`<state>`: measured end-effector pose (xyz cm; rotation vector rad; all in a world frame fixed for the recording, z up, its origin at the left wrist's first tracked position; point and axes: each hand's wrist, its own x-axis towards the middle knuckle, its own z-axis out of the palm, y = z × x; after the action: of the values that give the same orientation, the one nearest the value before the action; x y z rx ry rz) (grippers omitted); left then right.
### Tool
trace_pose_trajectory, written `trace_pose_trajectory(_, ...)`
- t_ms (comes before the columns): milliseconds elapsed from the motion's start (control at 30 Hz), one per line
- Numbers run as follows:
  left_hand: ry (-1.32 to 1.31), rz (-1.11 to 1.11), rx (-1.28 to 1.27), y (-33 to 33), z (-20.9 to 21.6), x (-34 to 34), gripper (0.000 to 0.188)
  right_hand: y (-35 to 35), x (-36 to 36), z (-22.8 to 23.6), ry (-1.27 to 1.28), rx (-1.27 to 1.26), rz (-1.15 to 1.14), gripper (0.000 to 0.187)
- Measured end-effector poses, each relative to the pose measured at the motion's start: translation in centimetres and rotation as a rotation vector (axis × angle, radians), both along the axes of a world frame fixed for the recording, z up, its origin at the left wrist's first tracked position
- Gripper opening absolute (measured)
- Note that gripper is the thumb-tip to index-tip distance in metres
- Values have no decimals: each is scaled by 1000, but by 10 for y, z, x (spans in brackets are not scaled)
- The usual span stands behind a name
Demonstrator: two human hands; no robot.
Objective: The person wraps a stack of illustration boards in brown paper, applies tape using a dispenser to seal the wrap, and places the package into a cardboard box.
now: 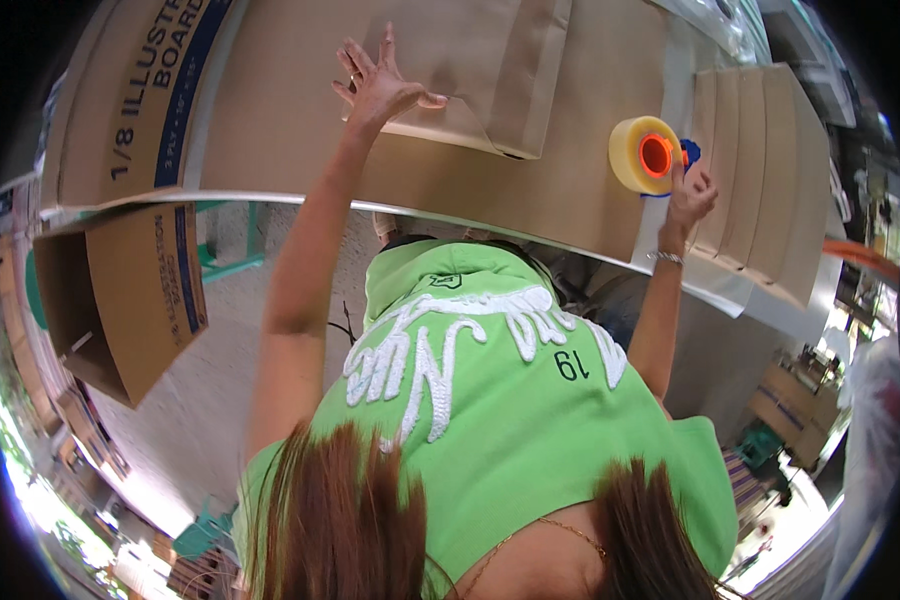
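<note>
My left hand [378, 92] is spread wide, fingers apart, over the near left corner of a flat package in brown paper [460, 50]. A folded paper edge runs along the package's near side, beside my thumb. On the right, the bent fingers of my right hand [690, 203] are at a tape dispenser [627, 155]. It carries a thick roll of clear yellowish tape on an orange hub, with blue parts behind. My thumb lies against the dispenser's right side; its grip is partly hidden by my hand.
Several brown packages [760, 170] stand in a row at the right of the cardboard-covered table [420, 185]. A printed carton [120, 100] lies at the left end. An opened carton [145, 300] sits below the table's left edge. Clear plastic [715, 25] lies at the far right.
</note>
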<state>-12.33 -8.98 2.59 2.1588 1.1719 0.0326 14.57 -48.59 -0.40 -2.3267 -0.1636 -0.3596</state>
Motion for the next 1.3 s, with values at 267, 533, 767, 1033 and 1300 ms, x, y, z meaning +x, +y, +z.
trace_pose_trajectory(267,114,129,-10,-8,-6,-10,145,3,12,10,893,498,241,76)
trace_pose_trajectory(533,99,201,12,-13,-6,-16,144,18,23,-24,672,711,227,77)
trace_pose_trajectory(767,71,210,9,-12,-8,-12,144,73,-9,91,664,595,533,77)
trace_pose_trajectory(1033,6,207,20,-18,-9,-15,141,184,-57,167,940,330,1165,76)
trace_pose_trajectory(1300,-90,226,140,-28,-20,-20,135,231,-98,153,-76,-131,1727,63)
